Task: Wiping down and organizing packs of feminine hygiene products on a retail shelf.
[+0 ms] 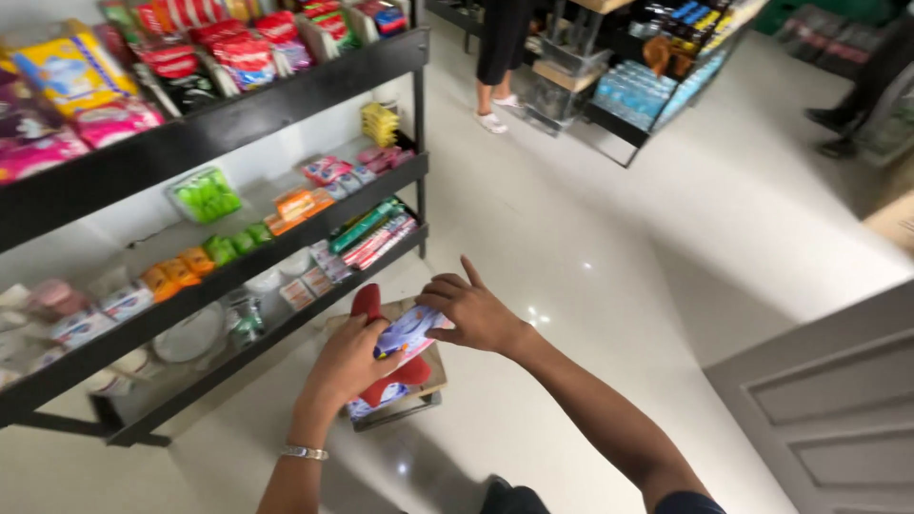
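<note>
The person stood beside a black shelf rack (219, 133) on the left, both arms stretched down over a small cardboard box (430, 376) that sat on the pale glossy floor (590, 247) just in front of the rack's lowest shelf. The left hand (347, 362) was clenched around a flat packet (407, 330), pale purple and white, holding it at its near end above the box. The right hand (471, 309) rested its grip on the far end of the same packet, thumb and fingers pinching it while the forefinger pointed up and away. Beneath the packet a red pack (367, 301) showed, sticking out past the left hand at its far side and again lower down inside the box. A thin metal bracelet (305, 453) circled the left wrist. The rack's shelves carried rows of small packaged goods in pink, orange, green and yellow. Far off, another person's legs and white shoes (497, 109) stood near a second display (657, 71) stacked with blue packs, and a grey panelled door (828, 409) stood at the near right
</note>
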